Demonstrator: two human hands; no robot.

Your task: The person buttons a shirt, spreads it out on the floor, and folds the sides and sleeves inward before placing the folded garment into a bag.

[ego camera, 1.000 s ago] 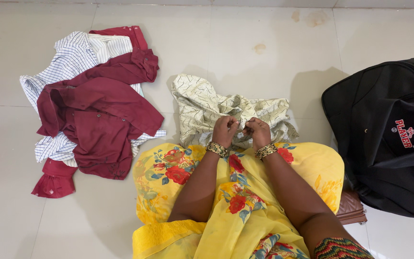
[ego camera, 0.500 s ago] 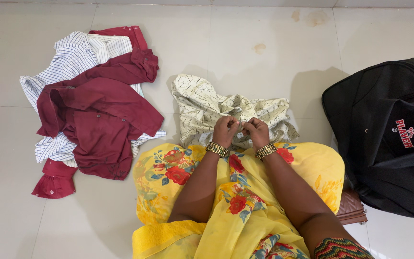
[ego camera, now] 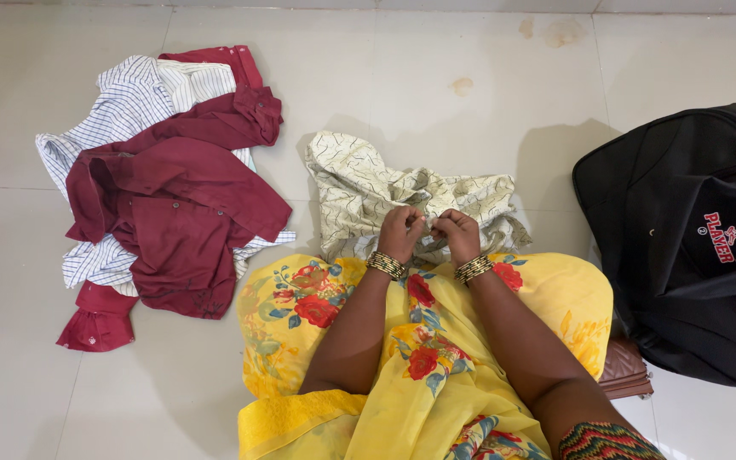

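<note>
- While both forearms reach forward over the lap, the left hand (ego camera: 402, 232) and the right hand (ego camera: 456, 234) meet knuckle to knuckle at the near edge of a cream patterned garment (ego camera: 368, 192).
- Each hand is curled, fingers bent inward and pressed against the thumb, pinching a small fold of that cream cloth; the two pinches sit just beside each other, nearly touching.
- Both wrists are bent slightly upward, backs of the hands facing the camera, and each carries a stack of gold bangles (ego camera: 385, 265) just behind the hand.
- From the hands the garment spreads away on the floor (ego camera: 470, 51), crumpled, wider to the left of the left hand and bunched in a frilled edge to the right of the right hand.
- Beneath the forearms lies a yellow floral sari (ego camera: 317, 307), draped over the knees, its near hem touching the cream cloth right under the hands.
- Well to the left of the left hand, a maroon shirt (ego camera: 181, 196) lies sprawled over a white checked shirt (ego camera: 129, 98), with a second maroon piece showing at the pile's far and near ends.
- Well to the right of the right hand stands a black bag (ego camera: 683, 213), and a brown object (ego camera: 623, 370) peeks out between it and the sari.
</note>
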